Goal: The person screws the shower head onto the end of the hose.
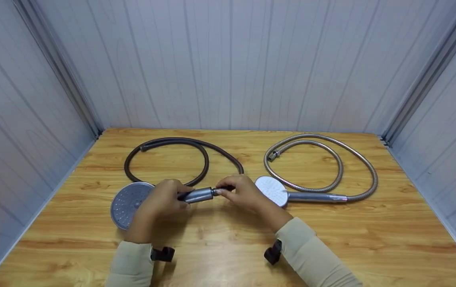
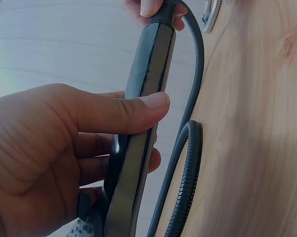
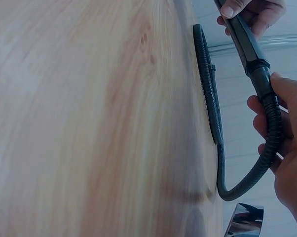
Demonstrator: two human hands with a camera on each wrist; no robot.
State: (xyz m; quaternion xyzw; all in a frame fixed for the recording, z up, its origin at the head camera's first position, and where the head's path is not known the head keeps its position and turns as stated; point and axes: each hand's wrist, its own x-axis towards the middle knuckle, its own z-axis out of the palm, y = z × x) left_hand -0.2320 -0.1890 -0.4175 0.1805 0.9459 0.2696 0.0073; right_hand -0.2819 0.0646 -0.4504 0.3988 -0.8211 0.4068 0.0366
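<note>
My left hand (image 1: 167,199) grips the handle of a grey shower head (image 1: 126,203), thumb along one side and fingers round the back in the left wrist view. The round spray face points up at the left, partly covered by the hand. My right hand (image 1: 241,192) pinches the connector (image 3: 261,81) of a dark shower hose (image 1: 222,152) at the handle's end. Connector and handle (image 2: 148,69) meet in line, raised above the table. From the right hand the hose curves away and loops on the table behind, its loose end (image 1: 144,148) at the back left.
A second shower head (image 1: 271,191), white-faced with a chrome handle, lies right of my right hand. Its silver hose (image 1: 373,171) coils behind it. Pale panel walls (image 1: 228,63) enclose the wooden table (image 1: 228,247) at the back and both sides.
</note>
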